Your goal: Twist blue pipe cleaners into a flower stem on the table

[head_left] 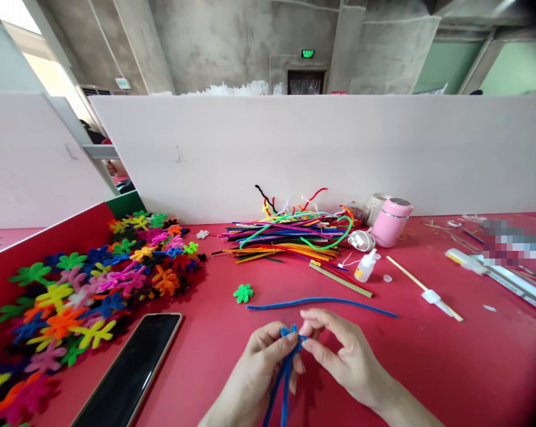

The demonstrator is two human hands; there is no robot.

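My left hand (259, 369) pinches a blue pipe cleaner (286, 384) between thumb and fingers, low in the middle of the head view. Its upper part is bent into small petal-like loops, and two long ends hang down past the palm. From the right, my right hand (352, 353) has its thumb and fingertips closed at the loop on that side; the fingers partly cover it. Just beyond both hands, a straight blue pipe cleaner (323, 301) lies on the red table. A finished green pipe-cleaner flower (243, 293) rests to its left.
Colourful pipe-cleaner flowers (94, 296) heap up at left, behind a phone (132, 367). Bundled pipe cleaners (289, 234) lie by the white partition (268, 148). At right are a glue bottle (365, 267), pink container (391, 222), coiled white cable (361, 240) and stick (408, 276).
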